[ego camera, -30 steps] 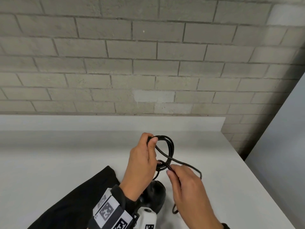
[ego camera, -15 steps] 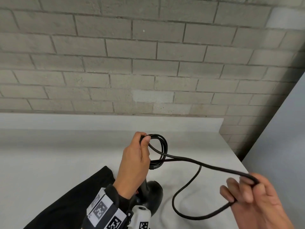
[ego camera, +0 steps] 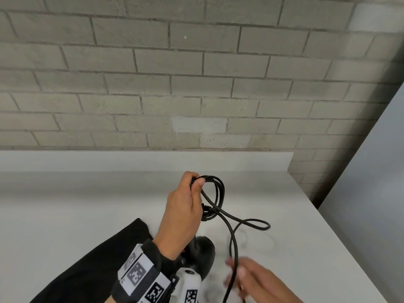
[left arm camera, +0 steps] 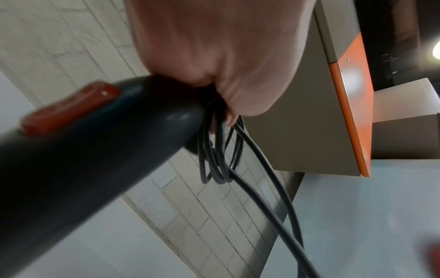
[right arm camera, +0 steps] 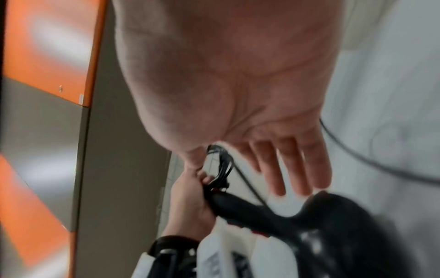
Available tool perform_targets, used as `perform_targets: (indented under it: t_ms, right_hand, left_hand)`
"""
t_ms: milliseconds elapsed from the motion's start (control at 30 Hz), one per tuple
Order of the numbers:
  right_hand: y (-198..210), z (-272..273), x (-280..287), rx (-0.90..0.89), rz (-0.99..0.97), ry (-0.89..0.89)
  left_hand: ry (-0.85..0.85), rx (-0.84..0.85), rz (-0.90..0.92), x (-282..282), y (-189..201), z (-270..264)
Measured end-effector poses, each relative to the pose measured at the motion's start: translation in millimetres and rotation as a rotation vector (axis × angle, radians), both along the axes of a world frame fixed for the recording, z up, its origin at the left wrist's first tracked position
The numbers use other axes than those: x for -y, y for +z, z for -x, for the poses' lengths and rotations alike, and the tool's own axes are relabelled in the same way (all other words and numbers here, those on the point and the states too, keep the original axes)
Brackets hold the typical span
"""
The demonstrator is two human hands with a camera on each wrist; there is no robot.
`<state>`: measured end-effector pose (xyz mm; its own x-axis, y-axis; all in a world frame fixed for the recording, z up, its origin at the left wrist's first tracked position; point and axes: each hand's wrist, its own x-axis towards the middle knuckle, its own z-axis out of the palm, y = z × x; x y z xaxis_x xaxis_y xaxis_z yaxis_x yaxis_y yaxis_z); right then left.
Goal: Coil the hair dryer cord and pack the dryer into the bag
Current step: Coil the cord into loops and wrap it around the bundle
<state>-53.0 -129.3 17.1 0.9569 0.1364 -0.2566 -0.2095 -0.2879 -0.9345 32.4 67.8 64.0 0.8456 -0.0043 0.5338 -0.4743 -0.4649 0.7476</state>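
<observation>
My left hand (ego camera: 194, 184) is raised above the white table (ego camera: 65, 204) and grips several loops of the black cord (ego camera: 218, 193) together with the end of the hair dryer's handle (left arm camera: 95, 150), which has a red switch (left arm camera: 71, 109). The black dryer (ego camera: 203, 254) hangs below that wrist. The loose cord runs down from the coil, makes a slack loop (ego camera: 255, 224) on the table and passes my blurred right hand (ego camera: 244, 276). In the right wrist view the right hand (right arm camera: 285, 165) has straight fingers and holds nothing. The black bag (ego camera: 94, 270) lies flat at lower left.
A grey brick wall (ego camera: 196, 84) stands behind the table's raised back edge (ego camera: 153, 160). The table ends at its right edge (ego camera: 328, 226), with a grey floor beyond. An orange and grey cabinet (left arm camera: 352, 112) shows in the wrist views.
Half a second ago my right hand held the cord stretched out to the right. It has since let go and moved back left toward the dryer; the slack cord dropped onto the table.
</observation>
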Motion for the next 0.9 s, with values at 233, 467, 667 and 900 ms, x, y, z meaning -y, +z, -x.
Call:
perform_targets:
  t_ms: [233, 467, 667, 900]
  right_hand:
    - [30.0, -14.4, -51.4, 0.194, -0.329, -0.083]
    - [35.6, 0.3, -14.3, 0.222, -0.409, -0.071]
    - [5.6, -1.1, 20.7, 0.304, 0.281, 0.097]
    - [10.3, 0.1, -17.3, 1.136, 0.469, -0.277]
  left_hand:
    - [-0.030, 0.012, -0.017, 2.9, 2.2, 4.3]
    - [0.024, -0.016, 0.029, -15.8, 0.5, -1.4]
    - [-0.012, -0.034, 0.043, -13.5, 0.2, -0.8]
    - [-0.058, -0.028, 0.043, -3.8, 1.4, 5.4]
